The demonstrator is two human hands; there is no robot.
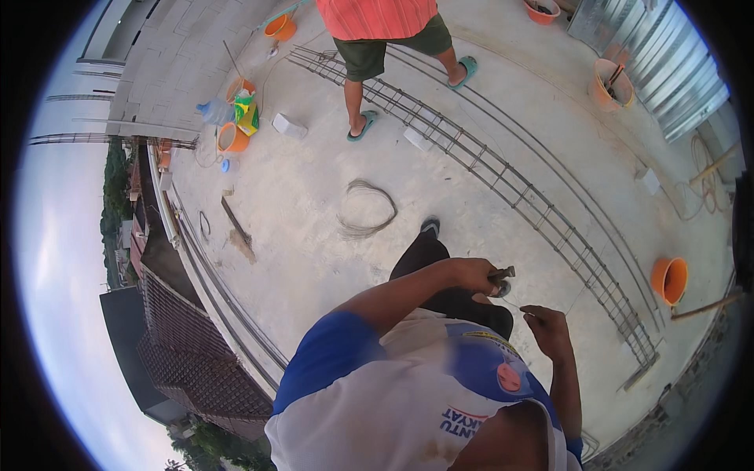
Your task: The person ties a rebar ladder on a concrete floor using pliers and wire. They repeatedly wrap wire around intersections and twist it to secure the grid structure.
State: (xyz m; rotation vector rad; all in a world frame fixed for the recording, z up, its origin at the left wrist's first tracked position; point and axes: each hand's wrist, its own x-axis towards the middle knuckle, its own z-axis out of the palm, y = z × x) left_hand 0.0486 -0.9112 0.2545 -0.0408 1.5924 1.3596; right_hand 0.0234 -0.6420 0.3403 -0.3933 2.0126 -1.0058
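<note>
My left hand (478, 275) is closed around a dark metal hand tool (504, 273); its exact kind is unclear, and part of it is hidden by the fingers. A short thin wire (511, 303) spans the gap between my hands. Its far end meets the fingertips of my right hand (546, 329), where thumb and forefinger pinch it. Both hands are in front of my body, above my bent leg. Beyond them a loose coil of thin wire (393, 215) lies on the concrete floor. A long rebar cage (500, 175) runs diagonally across the floor to the right.
Another person (377, 20) in green clogs stands astride the cage. Long loose bars (530, 141) lie beside it. Orange buckets (670, 281), a water jug (217, 112) and white blocks (289, 126) are scattered around. Corrugated metal sheets (662, 65) stand at upper right; the slab edge (206, 288) runs along the left.
</note>
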